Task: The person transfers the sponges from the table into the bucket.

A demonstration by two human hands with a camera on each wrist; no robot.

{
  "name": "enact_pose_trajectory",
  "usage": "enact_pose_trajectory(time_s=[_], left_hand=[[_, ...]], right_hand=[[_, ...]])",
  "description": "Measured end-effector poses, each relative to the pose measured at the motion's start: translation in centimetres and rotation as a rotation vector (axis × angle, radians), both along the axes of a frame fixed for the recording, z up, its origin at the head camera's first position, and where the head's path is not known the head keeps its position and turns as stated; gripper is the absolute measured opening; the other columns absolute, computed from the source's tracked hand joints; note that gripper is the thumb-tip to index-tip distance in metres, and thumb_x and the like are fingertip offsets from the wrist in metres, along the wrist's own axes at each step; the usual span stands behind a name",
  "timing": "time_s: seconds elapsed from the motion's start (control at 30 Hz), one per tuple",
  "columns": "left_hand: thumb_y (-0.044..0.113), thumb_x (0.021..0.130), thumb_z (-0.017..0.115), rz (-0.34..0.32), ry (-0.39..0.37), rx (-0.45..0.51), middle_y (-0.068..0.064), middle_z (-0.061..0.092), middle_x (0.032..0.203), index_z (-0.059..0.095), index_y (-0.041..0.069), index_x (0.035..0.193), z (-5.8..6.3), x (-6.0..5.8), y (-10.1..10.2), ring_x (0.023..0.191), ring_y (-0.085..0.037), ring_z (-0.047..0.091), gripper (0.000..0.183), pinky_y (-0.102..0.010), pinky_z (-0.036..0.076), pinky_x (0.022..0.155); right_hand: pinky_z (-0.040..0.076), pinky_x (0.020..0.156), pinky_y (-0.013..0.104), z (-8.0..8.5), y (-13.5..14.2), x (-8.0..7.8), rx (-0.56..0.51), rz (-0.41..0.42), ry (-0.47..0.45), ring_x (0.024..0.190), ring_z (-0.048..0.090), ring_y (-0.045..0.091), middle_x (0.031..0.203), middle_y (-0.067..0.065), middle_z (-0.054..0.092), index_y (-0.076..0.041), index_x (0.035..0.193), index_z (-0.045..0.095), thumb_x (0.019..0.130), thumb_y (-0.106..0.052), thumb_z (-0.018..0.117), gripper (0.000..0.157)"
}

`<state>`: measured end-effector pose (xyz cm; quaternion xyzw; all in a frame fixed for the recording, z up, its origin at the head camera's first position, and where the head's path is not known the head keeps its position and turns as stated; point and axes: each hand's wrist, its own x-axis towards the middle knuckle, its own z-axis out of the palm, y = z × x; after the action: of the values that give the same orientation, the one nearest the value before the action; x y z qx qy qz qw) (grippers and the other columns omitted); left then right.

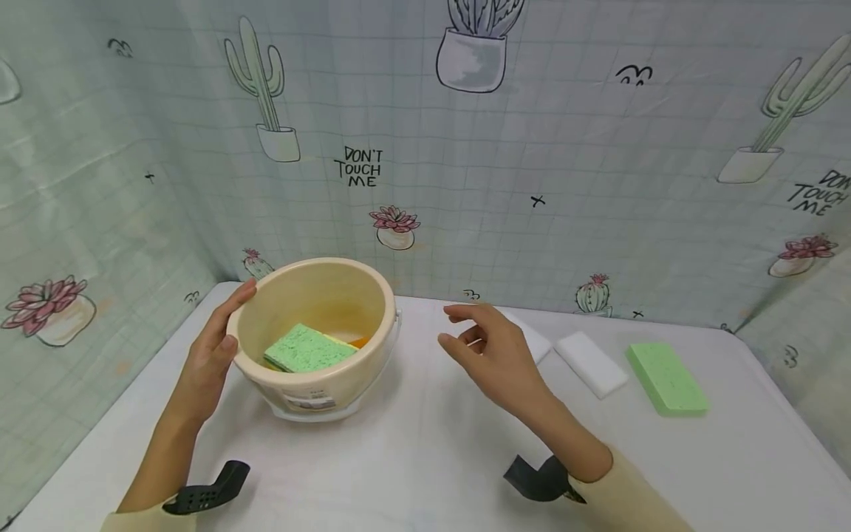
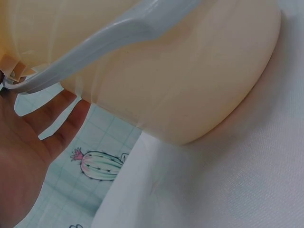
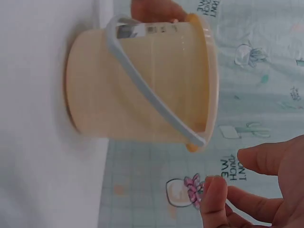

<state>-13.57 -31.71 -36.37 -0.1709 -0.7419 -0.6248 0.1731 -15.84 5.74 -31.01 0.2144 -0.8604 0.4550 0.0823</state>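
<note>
A cream bucket (image 1: 312,380) with a grey handle (image 3: 152,97) stands on the table, a green sponge (image 1: 309,349) lying in it. Yellow and orange pieces show beside that sponge. My left hand (image 1: 211,355) rests against the bucket's left rim, its fingers fairly straight along the outside and the thumb by the rim. In the left wrist view, fingers (image 2: 66,123) reach behind the bucket wall near the handle's hinge. To the right of the bucket, my right hand (image 1: 495,358) is raised in the air, fingers loosely bent and thumb apart from them, holding nothing.
On the right side of the white table (image 1: 425,473) lie a white block (image 1: 592,363) and a green sponge (image 1: 667,378). Another white piece (image 1: 532,336) is partly hidden behind my right hand. A cactus-print curtain (image 1: 425,148) hangs close behind the table and along its sides.
</note>
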Motion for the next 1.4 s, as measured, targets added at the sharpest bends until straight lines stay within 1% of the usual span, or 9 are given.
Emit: enact_pose_trajectory(time_s=[0.3,0.5,0.67,0.83,0.93,1.03,1.13,1.23,1.4], left_hand=[[0.032,0.099,0.048,-0.010,-0.002,0.002,-0.004,0.021,0.157,0.033,0.011,0.149,-0.1,0.0,-0.2,0.143,-0.019,0.017,0.057,-0.020,0.024,0.107],[0.031,0.099,0.048,-0.001,0.000,-0.006,-0.004,0.022,0.157,0.034,0.012,0.149,0.0,-0.2,0.0,0.143,-0.019,0.016,0.055,-0.019,0.025,0.107],[0.032,0.098,0.048,0.002,-0.001,-0.003,-0.003,0.023,0.157,0.034,0.012,0.149,0.1,-0.1,0.2,0.143,-0.019,0.017,0.056,-0.021,0.025,0.108],[0.031,0.099,0.047,-0.001,0.009,-0.011,-0.003,0.023,0.157,0.034,0.011,0.149,0.0,-0.1,0.2,0.143,-0.019,0.017,0.055,-0.018,0.026,0.106],[0.031,0.099,0.046,0.002,0.020,-0.021,-0.004,0.022,0.157,0.033,0.010,0.149,-0.1,0.1,0.0,0.143,-0.019,0.018,0.055,-0.016,0.027,0.105],[0.033,0.099,0.047,-0.004,0.013,-0.003,-0.003,0.023,0.157,0.034,0.011,0.149,-0.1,0.1,0.0,0.142,-0.018,0.018,0.056,-0.016,0.027,0.105],[0.033,0.099,0.048,-0.024,0.008,0.015,-0.004,0.022,0.157,0.033,0.010,0.149,-0.3,0.1,0.1,0.142,-0.019,0.018,0.058,-0.016,0.028,0.105],[0.034,0.098,0.049,-0.023,0.008,0.022,-0.004,0.023,0.157,0.034,0.011,0.149,-0.4,0.0,0.1,0.142,-0.018,0.018,0.058,-0.016,0.028,0.104],[0.035,0.098,0.049,-0.007,-0.005,0.036,-0.004,0.024,0.156,0.034,0.011,0.149,-0.4,-0.2,-0.1,0.142,-0.019,0.018,0.058,-0.016,0.029,0.104]], right_hand=[[0.052,0.072,0.027,-2.5,3.7,-0.5,0.002,-0.094,-0.044,0.083,0.061,0.011,0.112,-0.001,0.060,-0.013,0.122,0.062,0.088,-0.022,0.070,0.036],[0.053,0.067,0.027,-4.9,6.4,-1.2,0.019,-0.172,-0.119,0.084,0.063,0.016,0.118,0.007,0.058,-0.010,0.123,0.061,0.090,-0.022,0.068,0.035],[0.052,0.073,0.027,-6.7,8.6,-1.9,0.058,-0.255,-0.123,0.092,0.063,0.019,0.122,0.009,0.057,-0.009,0.124,0.060,0.092,-0.026,0.065,0.037],[0.050,0.066,0.024,-8.5,10.4,-1.9,0.023,-0.326,-0.192,0.094,0.061,0.021,0.119,0.010,0.058,-0.008,0.123,0.061,0.093,-0.030,0.063,0.038],[0.050,0.063,0.023,-9.3,11.1,-1.9,-0.014,-0.343,-0.221,0.095,0.060,0.023,0.119,0.010,0.058,-0.008,0.125,0.059,0.093,-0.031,0.062,0.039],[0.051,0.063,0.022,-9.8,11.5,-2.0,-0.029,-0.368,-0.212,0.096,0.059,0.021,0.120,0.011,0.057,-0.007,0.127,0.058,0.094,-0.031,0.062,0.041],[0.050,0.065,0.019,-10.3,11.9,-2.2,-0.048,-0.400,-0.222,0.095,0.058,0.015,0.124,0.011,0.055,-0.007,0.129,0.055,0.093,-0.029,0.063,0.043],[0.048,0.068,0.016,-10.7,12.1,-2.4,-0.063,-0.405,-0.250,0.094,0.057,0.011,0.129,0.012,0.052,-0.006,0.134,0.050,0.093,-0.030,0.063,0.050],[0.045,0.073,0.015,-11.2,12.0,-2.7,-0.075,-0.382,-0.290,0.099,0.059,0.019,0.135,0.011,0.048,-0.008,0.142,0.040,0.092,-0.034,0.064,0.062]])
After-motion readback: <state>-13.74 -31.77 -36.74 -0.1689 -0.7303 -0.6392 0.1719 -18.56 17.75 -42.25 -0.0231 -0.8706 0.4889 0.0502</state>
